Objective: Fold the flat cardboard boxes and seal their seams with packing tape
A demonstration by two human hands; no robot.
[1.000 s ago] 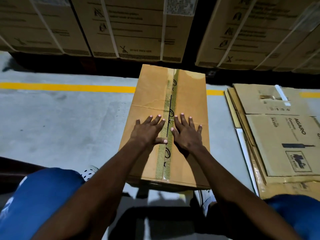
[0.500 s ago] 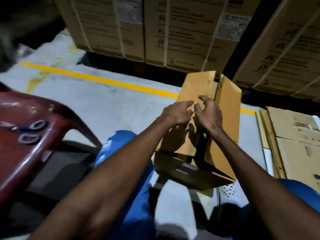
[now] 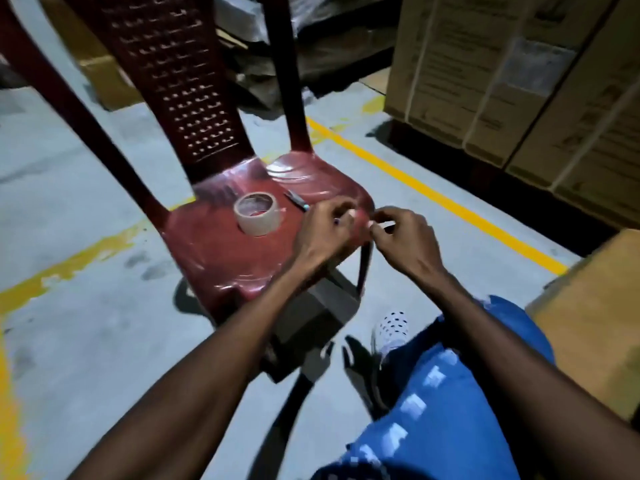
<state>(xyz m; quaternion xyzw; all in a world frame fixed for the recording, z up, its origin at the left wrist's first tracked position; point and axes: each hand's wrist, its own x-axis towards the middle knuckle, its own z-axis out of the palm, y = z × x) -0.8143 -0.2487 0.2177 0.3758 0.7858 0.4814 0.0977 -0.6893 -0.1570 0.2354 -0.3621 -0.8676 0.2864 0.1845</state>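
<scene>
Stretching across most of the view is a grey concrete floor (image 3: 79,306) crossed by painted yellow lines (image 3: 433,195). Strapped brown cardboard cartons (image 3: 502,81) are stacked at upper right, and a plain brown cardboard box (image 3: 595,317) sits at the right edge beside the person's blue-clad knee. A dark red plastic chair (image 3: 214,251) stands on the floor; on its seat rests a roll of clear packing tape (image 3: 258,213), with scissors (image 3: 298,199) lying near it, partly hidden. The left hand (image 3: 323,233) hovers over the seat's corner, fingers curled; blur hides whether it grips anything. The right hand (image 3: 403,237) is just beside it, fingertips pinched together.
</scene>
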